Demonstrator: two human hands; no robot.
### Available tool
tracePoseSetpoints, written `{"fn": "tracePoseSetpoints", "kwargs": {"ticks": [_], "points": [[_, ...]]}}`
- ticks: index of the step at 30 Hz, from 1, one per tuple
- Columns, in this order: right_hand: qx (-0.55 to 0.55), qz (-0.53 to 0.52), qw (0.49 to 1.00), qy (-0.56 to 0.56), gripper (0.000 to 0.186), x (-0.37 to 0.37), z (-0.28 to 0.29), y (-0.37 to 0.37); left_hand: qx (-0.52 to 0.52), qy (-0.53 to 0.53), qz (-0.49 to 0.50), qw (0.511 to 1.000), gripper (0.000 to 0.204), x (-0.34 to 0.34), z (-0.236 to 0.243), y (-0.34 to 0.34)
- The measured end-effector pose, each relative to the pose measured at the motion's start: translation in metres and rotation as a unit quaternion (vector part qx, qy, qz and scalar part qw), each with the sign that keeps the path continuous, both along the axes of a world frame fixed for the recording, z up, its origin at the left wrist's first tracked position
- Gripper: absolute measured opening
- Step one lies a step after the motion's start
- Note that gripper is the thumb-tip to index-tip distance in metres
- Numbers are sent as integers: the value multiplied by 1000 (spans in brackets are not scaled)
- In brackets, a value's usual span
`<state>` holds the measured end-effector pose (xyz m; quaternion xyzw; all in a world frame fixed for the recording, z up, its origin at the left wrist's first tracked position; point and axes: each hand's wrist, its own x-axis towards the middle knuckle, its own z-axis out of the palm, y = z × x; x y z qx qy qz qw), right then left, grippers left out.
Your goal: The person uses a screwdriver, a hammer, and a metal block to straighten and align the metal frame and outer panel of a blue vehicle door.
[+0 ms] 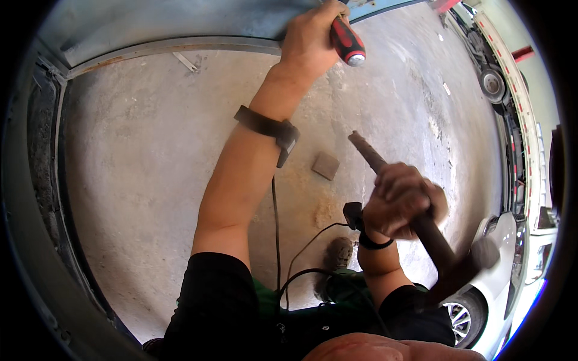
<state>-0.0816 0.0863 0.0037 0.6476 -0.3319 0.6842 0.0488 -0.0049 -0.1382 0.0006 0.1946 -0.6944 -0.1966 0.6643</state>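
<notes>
My left hand point(306, 41), its arm stretched forward, is closed around a screwdriver point(347, 43) with a red and black handle. The handle's metal-capped end points back toward me; its blade is out of sight beyond the hand. Beside it is the lower edge of a blue metal panel point(180, 24); whether the blade touches it cannot be seen. Lower and to the right, my right hand point(400, 201) grips a hammer point(438, 246) by its brown handle. The hammer's dark head lies toward the lower right, blurred and close to my right upper arm.
A small brown block point(326, 165) lies on the concrete floor point(144, 156). Black cables point(276, 228) hang between my arms. A silver car point(497, 271) stands at the right, with a vehicle chassis point(490, 66) farther back. A dark metal frame point(57, 180) runs along the left.
</notes>
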Motion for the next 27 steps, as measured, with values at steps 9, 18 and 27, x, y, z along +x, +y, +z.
{"fn": "tracePoseSetpoints", "kwargs": {"ticks": [9, 18, 27], "points": [[286, -211, 930, -94, 11, 1, -39, -65, 45, -50, 48, 997, 19, -11, -37, -23], [373, -141, 872, -283, 17, -46, -100, -58, 7, -54, 74, 996, 17, -6, -30, -6], [534, -188, 760, -320, 28, -56, -169, -47, -5, -25, 0, 1000, 16, -18, -39, 2]]}}
